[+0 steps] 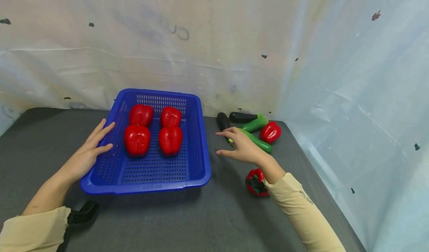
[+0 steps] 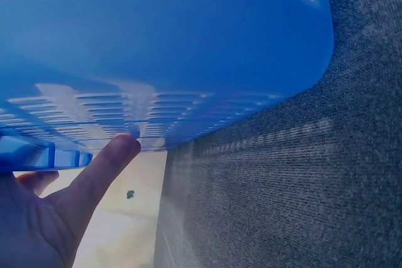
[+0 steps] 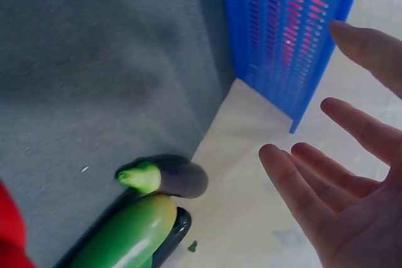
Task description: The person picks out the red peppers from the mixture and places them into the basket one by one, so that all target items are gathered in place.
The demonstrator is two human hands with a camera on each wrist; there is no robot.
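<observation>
A blue perforated basket (image 1: 154, 175) holds several red bell peppers (image 1: 137, 140). My left hand (image 1: 87, 153) rests at its left rim with the fingers extended. In the left wrist view, a finger (image 2: 103, 174) lies close against the slatted basket wall (image 2: 188, 36). To the right of the basket, my right hand (image 1: 244, 146) hovers over the table, fingers spread and nothing held. Below and behind it lie a dark eggplant (image 1: 222, 121) and a green cucumber-like vegetable (image 1: 263, 144). The right wrist view shows the hand (image 3: 352, 186) beside the basket's side (image 3: 282, 36).
Another eggplant (image 1: 242, 117), a second green vegetable (image 1: 255, 124) and a red bell pepper (image 1: 270, 132) lie at the back right. A further red pepper (image 1: 256, 181) sits partly behind the right forearm. Plastic sheeting (image 1: 214, 51) borders the grey table (image 1: 187, 226).
</observation>
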